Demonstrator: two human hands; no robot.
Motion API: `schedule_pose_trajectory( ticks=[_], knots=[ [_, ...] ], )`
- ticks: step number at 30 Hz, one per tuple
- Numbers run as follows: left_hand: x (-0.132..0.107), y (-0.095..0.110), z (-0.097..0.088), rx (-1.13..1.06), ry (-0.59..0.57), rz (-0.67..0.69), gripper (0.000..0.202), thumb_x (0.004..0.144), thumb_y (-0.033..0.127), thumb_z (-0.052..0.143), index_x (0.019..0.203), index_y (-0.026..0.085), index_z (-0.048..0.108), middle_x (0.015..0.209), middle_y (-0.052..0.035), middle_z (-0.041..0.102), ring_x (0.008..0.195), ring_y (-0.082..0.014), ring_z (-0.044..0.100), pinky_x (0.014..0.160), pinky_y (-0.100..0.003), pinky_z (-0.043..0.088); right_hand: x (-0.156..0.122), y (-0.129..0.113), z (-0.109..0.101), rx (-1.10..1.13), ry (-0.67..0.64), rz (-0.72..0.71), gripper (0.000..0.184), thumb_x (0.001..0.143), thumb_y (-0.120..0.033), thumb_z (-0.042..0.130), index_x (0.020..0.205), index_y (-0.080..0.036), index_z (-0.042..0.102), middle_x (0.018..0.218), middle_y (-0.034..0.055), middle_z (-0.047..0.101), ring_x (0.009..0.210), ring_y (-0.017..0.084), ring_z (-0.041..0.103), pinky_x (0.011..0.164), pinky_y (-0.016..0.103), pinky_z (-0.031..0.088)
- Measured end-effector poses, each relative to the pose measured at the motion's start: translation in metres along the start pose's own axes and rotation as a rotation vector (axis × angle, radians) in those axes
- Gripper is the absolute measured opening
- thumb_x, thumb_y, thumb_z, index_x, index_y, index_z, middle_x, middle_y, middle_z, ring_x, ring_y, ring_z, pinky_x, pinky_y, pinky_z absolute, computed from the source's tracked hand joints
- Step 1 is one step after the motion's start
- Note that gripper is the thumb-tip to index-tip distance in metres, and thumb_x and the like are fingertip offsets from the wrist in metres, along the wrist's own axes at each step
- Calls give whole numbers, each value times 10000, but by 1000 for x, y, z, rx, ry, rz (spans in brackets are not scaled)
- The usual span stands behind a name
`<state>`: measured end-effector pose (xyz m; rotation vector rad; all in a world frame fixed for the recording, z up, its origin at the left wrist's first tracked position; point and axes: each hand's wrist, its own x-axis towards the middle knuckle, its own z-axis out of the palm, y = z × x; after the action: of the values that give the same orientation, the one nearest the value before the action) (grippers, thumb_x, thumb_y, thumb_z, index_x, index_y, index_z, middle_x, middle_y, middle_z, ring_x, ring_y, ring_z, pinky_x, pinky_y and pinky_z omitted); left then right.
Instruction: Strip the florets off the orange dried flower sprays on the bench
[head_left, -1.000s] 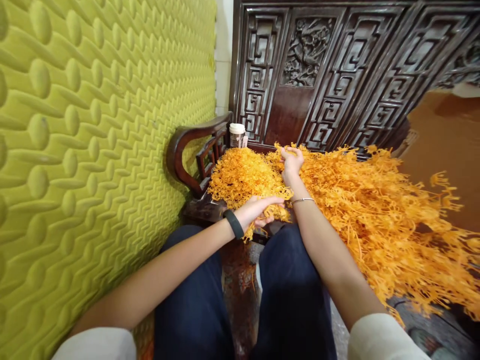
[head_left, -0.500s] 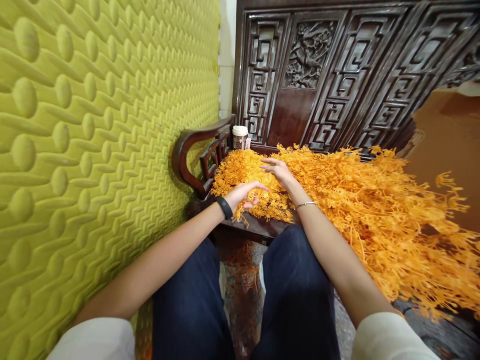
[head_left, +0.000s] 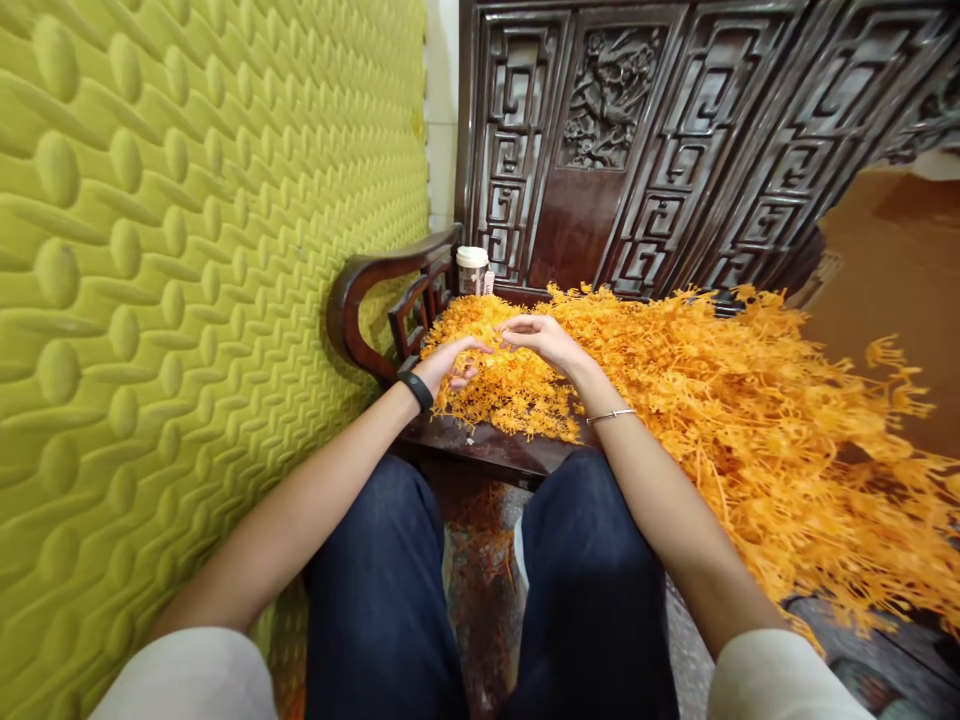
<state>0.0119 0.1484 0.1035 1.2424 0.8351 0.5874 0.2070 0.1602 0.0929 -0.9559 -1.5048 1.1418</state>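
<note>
My left hand [head_left: 444, 368] is at the near left side of a loose pile of orange artificial foliage [head_left: 517, 405], thumb and fingers apart. To its right, my right hand [head_left: 547, 340] hangs over the same pile, its fingers reaching left and bent, with a gap between them. The fingertips of both hands come close together above the sprigs. I make out no separate sprig in either hand, though orange behind the fingers blurs the detail. The pile lies on a dark wooden bench seat [head_left: 499, 447].
A lidded paper cup [head_left: 472, 270] stands in the back corner beside the curved armrest [head_left: 349, 310]. Larger orange foliage [head_left: 750, 430] spreads along the right. Yellow padded wall [head_left: 225, 250] borders the left; a carved wooden backrest [head_left: 585, 220] rises behind. Brown cardboard [head_left: 892, 270] is at the right.
My left hand has moved left and slightly up; the sprig that hung below it no longer shows there. My right hand has shifted slightly left, its fingers drawn closer together.
</note>
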Motion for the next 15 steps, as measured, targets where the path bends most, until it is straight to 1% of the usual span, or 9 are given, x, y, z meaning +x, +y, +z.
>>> schedule_pose_trajectory(
  ticks=[3, 7, 9, 11, 13, 15],
  knots=[
    [3, -1, -6, 3, 1, -21, 298, 838, 354, 423, 968, 160, 609, 432, 44, 377, 289, -30, 227, 339, -161, 133, 0, 1, -3, 1, 29, -18, 226, 564, -290, 783, 725, -161, 691, 681, 8, 652, 649, 101, 586, 643, 236, 464],
    [4, -1, -7, 4, -7, -30, 299, 826, 351, 447, 970, 143, 607, 428, 45, 376, 289, -29, 224, 338, -164, 129, 2, 0, 0, 21, 62, -17, 210, 604, -314, 750, 709, -162, 650, 634, -8, 623, 595, 91, 564, 589, 225, 444],
    [4, 0, -6, -20, -24, -4, 304, 823, 353, 447, 977, 145, 606, 430, 47, 376, 287, -30, 229, 336, -166, 124, 3, -2, 5, 79, 116, -19, 219, 593, -300, 752, 675, -162, 602, 617, -15, 607, 597, 98, 578, 598, 230, 454],
    [4, 1, -5, -46, -52, 25, 303, 823, 352, 447, 993, 155, 602, 435, 49, 381, 286, -31, 243, 336, -165, 129, 4, -5, 11, 171, 171, -7, 230, 596, -268, 747, 650, -163, 550, 607, -23, 591, 599, 105, 594, 646, 255, 478],
    [3, 4, -2, -71, -89, 42, 303, 825, 355, 449, 1013, 164, 591, 440, 49, 398, 283, -31, 255, 338, -165, 141, 5, -7, 16, 267, 229, 13, 209, 633, -218, 714, 641, -163, 513, 587, -30, 569, 580, 107, 593, 689, 290, 493],
    [3, 8, 4, -97, -118, 53, 300, 833, 355, 446, 1018, 162, 580, 439, 47, 417, 277, -31, 261, 336, -166, 151, 7, -8, 19, 337, 322, 22, 172, 673, -144, 656, 625, -163, 493, 549, -42, 536, 538, 97, 566, 686, 304, 495]
  ],
)
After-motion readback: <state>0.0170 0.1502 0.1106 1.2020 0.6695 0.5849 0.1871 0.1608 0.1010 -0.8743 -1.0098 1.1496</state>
